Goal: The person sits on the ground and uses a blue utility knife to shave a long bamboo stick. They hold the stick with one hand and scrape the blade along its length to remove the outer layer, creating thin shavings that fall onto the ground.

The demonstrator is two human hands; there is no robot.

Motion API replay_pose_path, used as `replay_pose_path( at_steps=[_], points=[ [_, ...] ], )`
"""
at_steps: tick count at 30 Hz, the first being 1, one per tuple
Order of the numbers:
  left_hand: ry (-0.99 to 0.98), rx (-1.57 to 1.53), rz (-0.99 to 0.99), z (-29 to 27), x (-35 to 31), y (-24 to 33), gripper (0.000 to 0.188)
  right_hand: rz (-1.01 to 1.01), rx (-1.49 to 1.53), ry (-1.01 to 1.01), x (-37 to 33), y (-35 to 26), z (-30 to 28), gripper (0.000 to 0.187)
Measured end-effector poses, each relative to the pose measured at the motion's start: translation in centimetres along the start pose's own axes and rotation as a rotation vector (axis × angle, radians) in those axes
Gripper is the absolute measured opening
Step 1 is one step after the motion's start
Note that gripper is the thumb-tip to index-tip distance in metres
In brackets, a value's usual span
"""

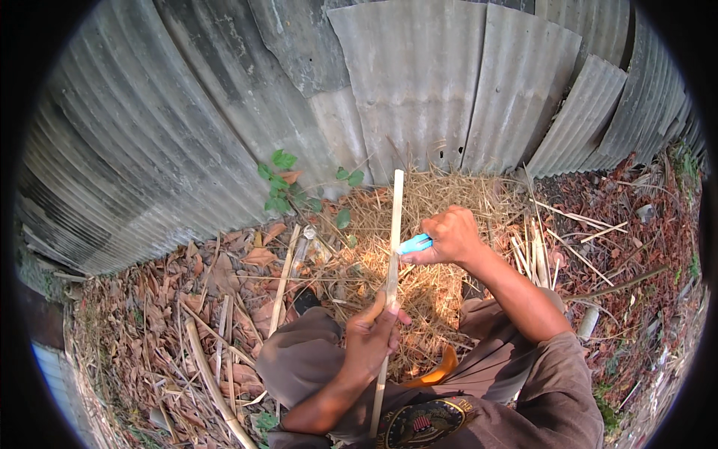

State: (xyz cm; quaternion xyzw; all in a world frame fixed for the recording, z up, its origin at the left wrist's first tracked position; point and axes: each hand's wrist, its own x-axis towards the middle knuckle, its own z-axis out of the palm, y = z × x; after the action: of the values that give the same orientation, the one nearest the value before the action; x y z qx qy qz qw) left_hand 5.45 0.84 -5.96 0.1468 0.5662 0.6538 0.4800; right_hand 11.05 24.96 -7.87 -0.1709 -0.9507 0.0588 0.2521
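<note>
A long, pale bamboo strip (397,206) stands nearly upright in front of me, its lower end reaching down to my lap. My left hand (371,340) is closed around it below the middle. Higher up, to the right, my right hand (450,235) grips a bright blue cutter knife (416,244). The knife's front end meets the strip's right side; its blade is too small to make out. Shavings and straw (434,299) lie thick on the ground beneath my hands. An orange curved object (440,368) rests between my legs, partly hidden.
A corrugated metal fence (419,82) rises ahead. Split bamboo pieces lie in a small pile (537,253) at the right, and longer bamboo sticks (217,385) at the left. Dry leaves (161,307) cover the ground. A green plant (278,191) grows at the fence's foot.
</note>
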Motion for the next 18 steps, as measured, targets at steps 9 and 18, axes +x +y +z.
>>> replay_pose_path(
  at_steps=[9, 18],
  points=[
    [-0.252, 0.004, -0.049, -0.2, -2.0, -2.2, 0.032, 0.674, -0.002, -0.004, 1.5, 8.9, -4.6, 0.079],
    [-0.036, -0.103, -0.048, -0.1, -0.1, -0.7, 0.034, -0.066, 0.104, -0.153, -2.7, -2.8, -3.3, 0.071]
  ],
)
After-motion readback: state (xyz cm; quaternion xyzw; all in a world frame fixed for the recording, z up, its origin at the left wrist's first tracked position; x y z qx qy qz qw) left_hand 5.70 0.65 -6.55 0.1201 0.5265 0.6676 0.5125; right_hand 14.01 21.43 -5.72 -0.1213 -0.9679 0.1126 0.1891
